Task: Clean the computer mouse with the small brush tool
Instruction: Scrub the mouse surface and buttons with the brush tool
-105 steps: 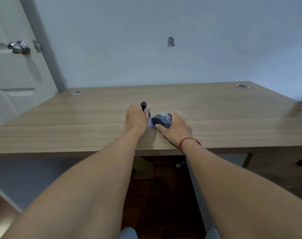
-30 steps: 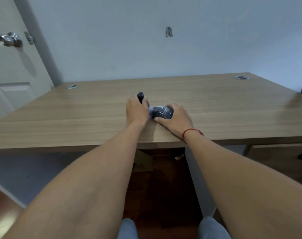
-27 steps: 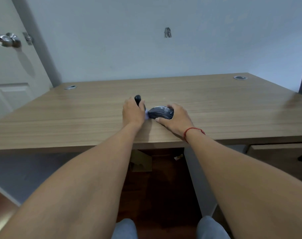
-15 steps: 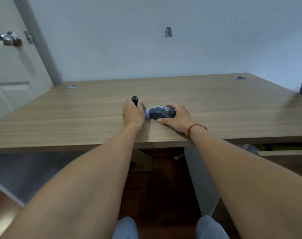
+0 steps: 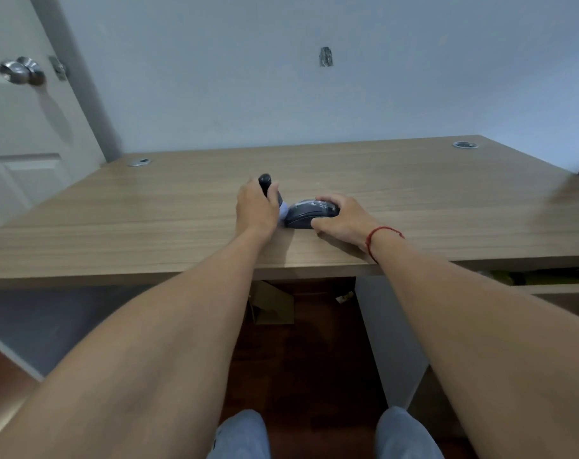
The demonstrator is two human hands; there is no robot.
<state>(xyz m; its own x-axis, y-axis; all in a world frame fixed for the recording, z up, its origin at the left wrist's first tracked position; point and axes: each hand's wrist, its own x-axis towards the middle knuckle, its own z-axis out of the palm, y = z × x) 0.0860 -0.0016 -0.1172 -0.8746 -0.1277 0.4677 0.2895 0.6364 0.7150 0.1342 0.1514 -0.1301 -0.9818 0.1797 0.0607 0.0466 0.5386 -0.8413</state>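
Observation:
A dark grey computer mouse (image 5: 309, 214) lies on the wooden desk (image 5: 414, 200) near its front edge. My right hand (image 5: 342, 221) grips the mouse from the right side, fingers over its top and thumb at the front. My left hand (image 5: 256, 208) is closed around the small brush tool (image 5: 267, 187), whose black handle sticks up past my fingers. The pale bristle end (image 5: 283, 212) touches the left end of the mouse.
Two metal cable grommets (image 5: 140, 162) (image 5: 465, 145) sit at the desk's back corners. A white door with a knob (image 5: 20, 71) stands at the left. A partly open drawer (image 5: 553, 279) shows under the desk at the right, a cardboard box (image 5: 271, 303) below.
The mouse has been turned and laid flatter, with my right hand shifting a little right. My left hand with the brush has stayed pressed against the mouse's left end.

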